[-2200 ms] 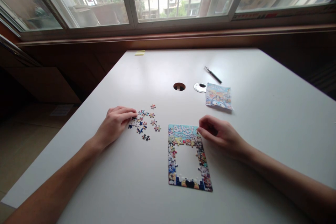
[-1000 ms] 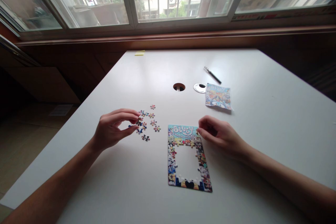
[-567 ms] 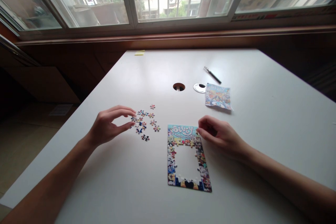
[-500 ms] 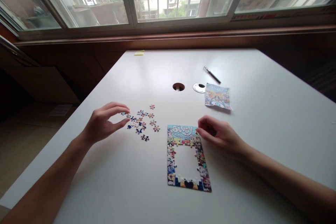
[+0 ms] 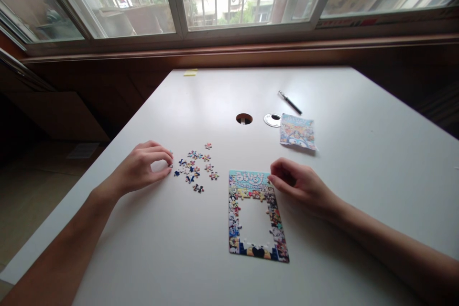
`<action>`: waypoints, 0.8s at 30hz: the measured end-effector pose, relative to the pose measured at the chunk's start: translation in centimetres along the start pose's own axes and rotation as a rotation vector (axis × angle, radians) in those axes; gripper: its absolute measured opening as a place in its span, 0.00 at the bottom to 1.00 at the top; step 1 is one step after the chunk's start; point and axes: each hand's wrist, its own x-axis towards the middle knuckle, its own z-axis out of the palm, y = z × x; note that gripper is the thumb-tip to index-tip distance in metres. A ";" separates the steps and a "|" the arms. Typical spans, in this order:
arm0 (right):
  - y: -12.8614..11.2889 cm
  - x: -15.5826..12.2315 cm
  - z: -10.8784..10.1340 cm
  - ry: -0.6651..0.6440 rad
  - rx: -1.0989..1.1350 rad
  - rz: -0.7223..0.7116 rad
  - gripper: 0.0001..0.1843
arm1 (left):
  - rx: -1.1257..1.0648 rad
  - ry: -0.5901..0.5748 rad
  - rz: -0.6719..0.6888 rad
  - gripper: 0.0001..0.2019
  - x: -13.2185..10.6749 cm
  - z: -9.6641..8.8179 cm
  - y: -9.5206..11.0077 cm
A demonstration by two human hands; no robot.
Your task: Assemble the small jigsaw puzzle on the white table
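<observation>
Left of the loose jigsaw pieces, my left hand is closed, thumb and fingers curled together on a puzzle piece that is mostly hidden by the fingertips. A partly assembled jigsaw puzzle lies flat in front of me, its border joined around an open middle where the white table shows. My right hand rests on the table with finger and thumb closed at the puzzle's upper right edge, touching it.
Behind the right hand lies a crumpled printed packet, partly over a round metal cover. A round hole opens in the white table. Farther back are a black pen and yellow tape.
My left hand has drawn back slightly to the left, and its thumb and fingers have closed on a piece at the pile's left edge. The right hand and the puzzle stay put.
</observation>
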 end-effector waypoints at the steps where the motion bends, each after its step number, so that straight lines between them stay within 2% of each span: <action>1: 0.0 0.0 0.0 -0.003 0.002 0.002 0.07 | 0.017 -0.012 0.006 0.04 0.0 0.0 0.0; 3: 0.1 0.0 0.0 -0.002 0.004 0.007 0.07 | 0.052 0.002 0.004 0.05 -0.1 0.0 -0.1; 7: 0.1 0.0 0.1 0.002 0.009 0.009 0.07 | 0.093 0.172 -0.111 0.07 -0.2 0.4 -0.5; 9: 0.1 0.0 0.1 0.002 0.014 0.009 0.07 | 0.108 0.222 -0.170 0.08 -0.3 0.7 -0.8; 14: 0.0 0.1 0.1 0.006 0.015 0.006 0.07 | 0.071 0.171 -0.290 0.12 -0.4 1.5 -0.9; 18: 0.0 0.0 0.1 -0.001 0.011 0.005 0.07 | 0.027 0.144 -0.312 0.10 -0.1 1.7 -0.4; 24: 0.3 0.0 0.2 -0.006 0.011 0.001 0.07 | -0.078 0.106 -0.343 0.14 0.1 1.9 -0.6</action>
